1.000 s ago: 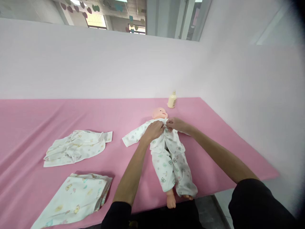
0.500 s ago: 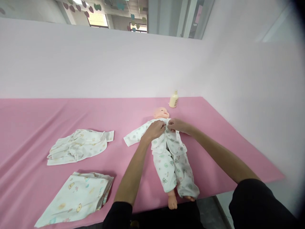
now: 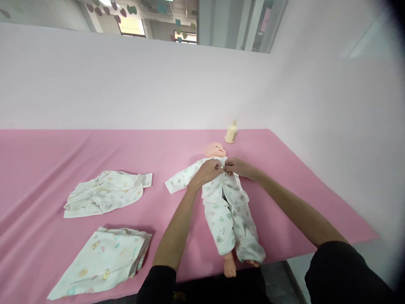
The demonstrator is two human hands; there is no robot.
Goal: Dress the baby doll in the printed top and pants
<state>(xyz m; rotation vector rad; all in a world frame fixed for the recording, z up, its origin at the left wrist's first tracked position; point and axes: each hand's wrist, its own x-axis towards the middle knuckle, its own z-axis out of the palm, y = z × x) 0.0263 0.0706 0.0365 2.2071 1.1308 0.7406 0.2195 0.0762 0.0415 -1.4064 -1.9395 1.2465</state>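
Note:
A baby doll lies on its back, dressed in a white patterned jacket and matching trousers. Both hands are at the upper chest, where the jacket's front edges meet. My left hand is closed, pinching the jacket near its opening. Close beside it, my right hand is closed too, its fingers pinching the other front edge. Whatever small fastening lies between the fingertips is hidden. One sleeve stretches out to the left, and the doll's feet show below the trouser legs.
A pink-covered table meets white walls behind and at the right. A cream pump bottle stands beyond the doll's head. To the left lie a white garment and a folded patterned cloth.
My fingertips have come closer together at the jacket's opening, the left hand shifting slightly right. The rest lies as before, with a slight camera shift.

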